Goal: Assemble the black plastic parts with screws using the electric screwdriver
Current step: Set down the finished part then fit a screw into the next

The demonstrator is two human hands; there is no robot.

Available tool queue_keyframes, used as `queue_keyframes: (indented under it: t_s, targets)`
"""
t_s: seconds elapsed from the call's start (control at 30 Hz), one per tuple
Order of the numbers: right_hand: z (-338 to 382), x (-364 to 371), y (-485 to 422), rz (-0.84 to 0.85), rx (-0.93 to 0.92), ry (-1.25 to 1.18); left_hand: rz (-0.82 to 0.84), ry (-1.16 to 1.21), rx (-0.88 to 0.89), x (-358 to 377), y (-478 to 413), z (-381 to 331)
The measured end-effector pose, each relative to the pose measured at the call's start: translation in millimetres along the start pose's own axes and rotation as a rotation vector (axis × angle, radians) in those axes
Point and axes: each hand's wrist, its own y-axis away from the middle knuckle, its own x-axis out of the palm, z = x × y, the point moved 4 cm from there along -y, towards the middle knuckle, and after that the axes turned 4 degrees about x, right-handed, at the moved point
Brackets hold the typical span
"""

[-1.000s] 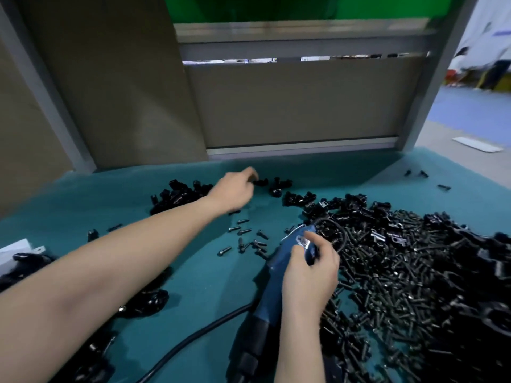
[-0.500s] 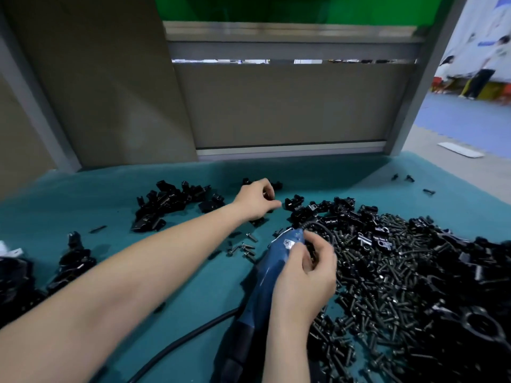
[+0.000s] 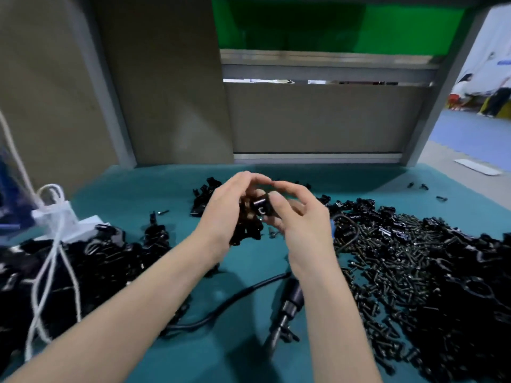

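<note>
Two hands together: black plastic part (image 3: pixel 262 208) pinched between left hand (image 3: pixel 221 214) and right hand (image 3: pixel 302 228) | judged light, rigid, slick | best gripped by outer sides, screw seat left clear.

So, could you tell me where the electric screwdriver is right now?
The electric screwdriver lies on the teal table, low and centre in the head view, partly under the right forearm, just left of the screw pile.

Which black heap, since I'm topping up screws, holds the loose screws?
The broad heap right of the right hand: it is a mass of thin screws. The left heap and the small far heap hold chunky plastic parts.
</note>
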Motion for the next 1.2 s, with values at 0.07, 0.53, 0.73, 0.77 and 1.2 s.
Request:
queue_keyframes:
  t_s: [0.07, 0.53, 0.73, 0.77, 1.2]
  targets:
    - [-3.1, -4.3, 12.9, -0.005, 0.099, -0.041, -0.133, 0.350, -0.179, -12.4, 14.0, 10.7]
    - [-39.9, -2.6, 74.9, 0.262, 0.394, -0.081, -0.388, 0.698, -0.332, -26.3, 85.2, 63.2]
    - [-42.9, -8.7, 77.5, 0.283, 0.382, -0.088, -0.155, 0.535, -0.142, -34.5, 105.0, 68.5]
    - [-43.7, -9.1, 77.5, 0.277, 0.367, -0.048, -0.123, 0.474, -0.125, -35.0, 107.1, 70.8]
    - [-49.7, -6.8, 81.6, 0.383, 0.308, 0.235, -0.031, -0.183, 0.120, -51.1, 110.9, 70.3]
